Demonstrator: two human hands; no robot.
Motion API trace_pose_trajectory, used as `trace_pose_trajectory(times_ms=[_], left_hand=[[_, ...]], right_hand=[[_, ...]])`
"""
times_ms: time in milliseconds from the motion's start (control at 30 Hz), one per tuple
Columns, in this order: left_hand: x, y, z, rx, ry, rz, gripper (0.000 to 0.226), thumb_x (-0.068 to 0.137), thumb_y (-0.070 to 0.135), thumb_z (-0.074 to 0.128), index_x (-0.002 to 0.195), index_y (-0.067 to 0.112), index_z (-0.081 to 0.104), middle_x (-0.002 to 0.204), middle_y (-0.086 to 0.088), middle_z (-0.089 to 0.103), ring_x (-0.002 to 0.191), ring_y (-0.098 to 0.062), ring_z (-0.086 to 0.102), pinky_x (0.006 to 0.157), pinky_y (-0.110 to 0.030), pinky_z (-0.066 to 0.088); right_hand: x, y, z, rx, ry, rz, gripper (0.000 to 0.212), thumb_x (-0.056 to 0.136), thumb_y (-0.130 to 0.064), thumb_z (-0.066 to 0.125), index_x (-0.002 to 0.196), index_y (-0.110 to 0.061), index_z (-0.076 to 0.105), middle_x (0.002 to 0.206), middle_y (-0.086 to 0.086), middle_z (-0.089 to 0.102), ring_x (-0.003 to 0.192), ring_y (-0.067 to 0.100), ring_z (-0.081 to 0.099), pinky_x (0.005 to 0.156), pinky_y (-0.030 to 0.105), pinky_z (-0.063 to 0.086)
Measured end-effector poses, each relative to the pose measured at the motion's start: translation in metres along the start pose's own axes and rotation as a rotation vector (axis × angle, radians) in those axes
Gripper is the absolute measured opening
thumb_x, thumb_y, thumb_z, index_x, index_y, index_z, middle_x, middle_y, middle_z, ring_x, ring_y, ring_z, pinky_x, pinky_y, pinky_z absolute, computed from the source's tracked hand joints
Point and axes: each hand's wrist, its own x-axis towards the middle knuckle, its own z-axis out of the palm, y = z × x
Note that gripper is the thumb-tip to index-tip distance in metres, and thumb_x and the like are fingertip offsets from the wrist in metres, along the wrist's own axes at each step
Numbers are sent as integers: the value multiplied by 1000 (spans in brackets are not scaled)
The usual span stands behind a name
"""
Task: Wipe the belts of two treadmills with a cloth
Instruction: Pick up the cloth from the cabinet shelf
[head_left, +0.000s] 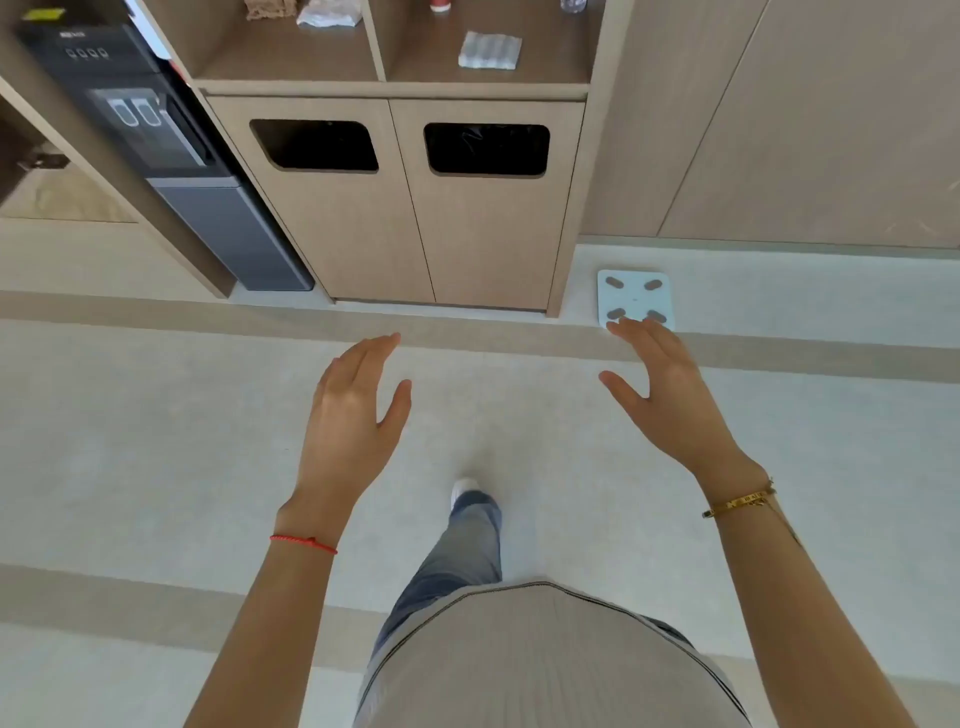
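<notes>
My left hand (353, 410) and my right hand (670, 384) are both held out in front of me above the pale floor, fingers straight and empty. A folded whitish cloth (490, 51) lies on the right shelf of a wooden cabinet ahead, well beyond both hands. A second crumpled white cloth (328, 14) lies on the left shelf. No treadmill is in view.
The wooden cabinet (415, 218) has two dark bin openings in its doors. A dark water dispenser (156, 145) stands to its left. A white bathroom scale (635, 299) lies on the floor at the right, just beyond my right fingertips. One leg steps forward below.
</notes>
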Motion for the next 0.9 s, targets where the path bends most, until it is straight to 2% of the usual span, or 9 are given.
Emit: trace_pose_trajectory(times_ms=[167, 267, 400, 700, 767, 900], left_hand=[[64, -29, 8, -29, 23, -19, 47, 98, 21, 59, 142, 9, 49, 141, -11, 55, 132, -29, 50, 110, -50, 41], [115, -47, 6, -33, 51, -7, 47, 97, 20, 59, 142, 10, 50, 140, -10, 56, 132, -28, 50, 111, -47, 41], [189, -72, -4, -25, 74, 22, 46, 98, 20, 59, 142, 12, 50, 140, -7, 55, 131, -25, 50, 110, -43, 42], [333, -106, -6, -31, 26, 68, 46, 98, 17, 59, 142, 10, 49, 140, -9, 55, 130, -28, 50, 106, -50, 44], [358, -110, -1, -40, 12, 72, 46, 98, 17, 58, 142, 10, 49, 140, -8, 55, 130, -27, 50, 106, -50, 44], [409, -113, 18, -44, 7, 74, 46, 97, 16, 59, 142, 9, 50, 139, -9, 55, 130, -27, 50, 107, -48, 44]], right_hand=[[74, 2, 18, 29, -29, 2, 51, 94, -23, 63, 142, -12, 47, 144, 8, 49, 139, 28, 37, 117, 44, 30], [130, -4, 26, 45, -32, 16, 53, 95, -24, 63, 143, -14, 46, 146, 7, 46, 136, 30, 42, 112, 52, 36], [208, -13, 32, 70, 11, 0, 53, 95, -25, 62, 144, -15, 46, 149, 6, 44, 144, 26, 32, 112, 52, 36], [336, -16, 46, 88, 92, 21, 51, 94, -22, 64, 141, -11, 48, 146, 10, 49, 141, 28, 36, 109, 50, 42], [355, -10, 52, 87, 92, 27, 52, 94, -22, 64, 142, -12, 48, 145, 9, 49, 141, 27, 36, 111, 48, 40], [399, 9, 63, 60, 73, 59, 52, 94, -26, 63, 143, -14, 47, 147, 7, 48, 142, 25, 35, 114, 36, 30]])
